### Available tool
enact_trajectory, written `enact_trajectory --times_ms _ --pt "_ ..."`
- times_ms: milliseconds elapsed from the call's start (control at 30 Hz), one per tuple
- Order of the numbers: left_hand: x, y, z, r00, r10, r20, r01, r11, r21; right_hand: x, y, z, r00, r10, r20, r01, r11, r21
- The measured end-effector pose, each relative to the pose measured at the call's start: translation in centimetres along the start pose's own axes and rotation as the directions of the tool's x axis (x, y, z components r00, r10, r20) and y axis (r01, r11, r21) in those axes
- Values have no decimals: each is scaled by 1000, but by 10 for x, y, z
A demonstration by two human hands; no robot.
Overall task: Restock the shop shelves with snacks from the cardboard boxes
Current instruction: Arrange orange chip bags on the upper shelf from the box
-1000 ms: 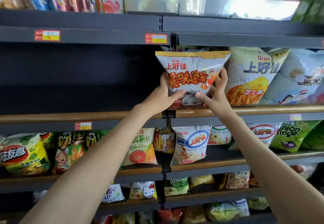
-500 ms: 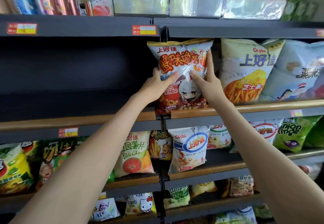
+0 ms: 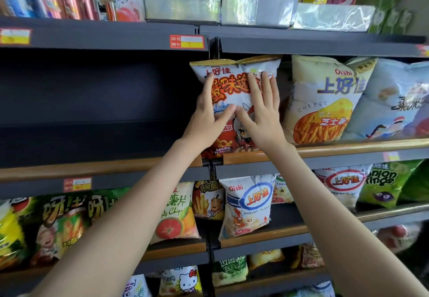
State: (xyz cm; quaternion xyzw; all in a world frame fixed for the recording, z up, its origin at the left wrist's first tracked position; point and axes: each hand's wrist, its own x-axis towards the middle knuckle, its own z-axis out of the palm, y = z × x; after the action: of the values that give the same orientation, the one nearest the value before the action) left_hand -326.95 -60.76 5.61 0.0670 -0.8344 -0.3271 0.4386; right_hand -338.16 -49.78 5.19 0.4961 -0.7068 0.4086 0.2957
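**Snack bag pressed upright at the shelf joint**

A white snack bag [image 3: 232,86] with red lettering is shown standing on the shelf [image 3: 336,149], behind the wooden lip [image 3: 255,156]. Its base is set over the joint [image 3: 211,162] where two shelf sections meet. The left hand [image 3: 204,120] is laid along the bag's left edge, with the thumb across the front. The right hand [image 3: 262,120] is spread flat on the front panel. The fingers [image 3: 267,87] of both hands are held straight and nothing is gripped; the bag is only pressed back. A cheese bag [image 3: 325,101] is seen just beside it on the right. The crumpled top seam lies close under the upper shelf [image 3: 301,43]. No cardboard box is in view.

Several faults can be expected from this position:

- **Falling forward:** if the hands are lifted before the bag is settled, it may tip over the low lip, because it is tall and light.
- **Sliding left:** the bag may lean or slide to the left, since a neighbour is seen on the right side only.
- **Uneven footing:** the base may be caught in the joint, leaving the bag tilted.
- **Crushed contents:** if the flat palms press too hard, the snacks may be crushed or the air-filled pack burst.
- **Snagged seam:** the top seam may be folded or caught against the upper shelf if the bag is pushed upward.
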Motion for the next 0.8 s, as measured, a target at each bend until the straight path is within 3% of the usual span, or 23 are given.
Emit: enact_trajectory --times_ms 200,500,700,800 --pt "5 -2 -1 998 -64 -29 66 996 61 0 -1 6 999 -5 -40 5 1000 -16" --pt "33 6 -3 993 -111 -37 116 977 179 21 -4 0 990 138 -32 -134 986 99" --pt "13 -6 -9 980 -50 191 98 964 -249 3 4 -5 993 102 65 -116 955 274" --pt "4 -20 -12 936 -95 339 160 972 -171 -8 15 -10 987 23 158 -72 949 308"
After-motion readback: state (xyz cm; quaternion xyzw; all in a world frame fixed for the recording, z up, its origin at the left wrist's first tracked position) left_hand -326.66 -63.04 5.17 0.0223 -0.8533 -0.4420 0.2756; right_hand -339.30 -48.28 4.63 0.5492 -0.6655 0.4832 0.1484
